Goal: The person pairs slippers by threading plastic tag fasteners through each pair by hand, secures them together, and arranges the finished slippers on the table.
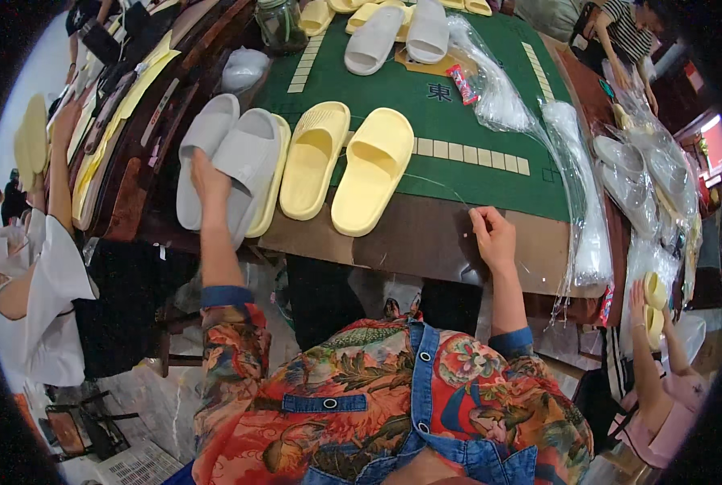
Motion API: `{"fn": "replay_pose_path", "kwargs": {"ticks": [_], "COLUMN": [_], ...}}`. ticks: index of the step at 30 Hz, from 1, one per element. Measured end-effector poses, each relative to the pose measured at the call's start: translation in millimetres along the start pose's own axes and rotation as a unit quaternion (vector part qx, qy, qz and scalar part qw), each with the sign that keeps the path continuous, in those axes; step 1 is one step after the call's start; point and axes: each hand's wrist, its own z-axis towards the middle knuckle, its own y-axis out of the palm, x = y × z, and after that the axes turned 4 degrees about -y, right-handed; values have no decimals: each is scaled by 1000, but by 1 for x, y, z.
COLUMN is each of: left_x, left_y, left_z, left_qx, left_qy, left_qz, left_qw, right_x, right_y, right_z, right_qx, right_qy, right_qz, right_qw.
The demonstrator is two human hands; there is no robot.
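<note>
My left hand (210, 184) is closed on a pair of grey slide slippers (252, 153) at the table's left front, fingers at the inner edges where the two meet. Part of a yellow slipper (278, 174) shows from beneath the grey pair. Just right of it lie two yellow slippers, one ribbed-looking (306, 179) and one plain (361, 202), toes pointing away from me. Above the front edge, my right hand (494, 234) is pinched at the end of a thin clear plastic strand (437, 183), which runs left toward the plain yellow slipper.
Bundles of clear plastic strands (579, 186) lie along the right side of the green mat (482, 186). More grey slippers (374, 40), yellow slippers and a glass jar (280, 28) stand at the back. Other people work at the left, right and far right, near bagged slippers (623, 174).
</note>
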Motion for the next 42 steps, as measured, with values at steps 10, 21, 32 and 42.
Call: {"fn": "replay_pose_path", "kwargs": {"ticks": [10, 21, 32, 42], "left_x": [32, 183, 278, 252], "left_y": [-43, 70, 105, 54], "left_z": [-44, -97, -176, -156], "left_qx": [-13, -119, -276, -359], "left_qy": [32, 157, 103, 155], "left_qz": [110, 33, -72, -243], "left_qw": [993, 980, 953, 888], "right_x": [4, 12, 1, -41], "right_y": [-6, -3, 4, 13], "right_z": [-2, -3, -3, 21], "right_qx": [6, 20, 208, 63], "right_qy": [-2, 10, -7, -71], "right_qz": [10, 76, 297, 92], "right_qw": [1000, 997, 932, 991]}}
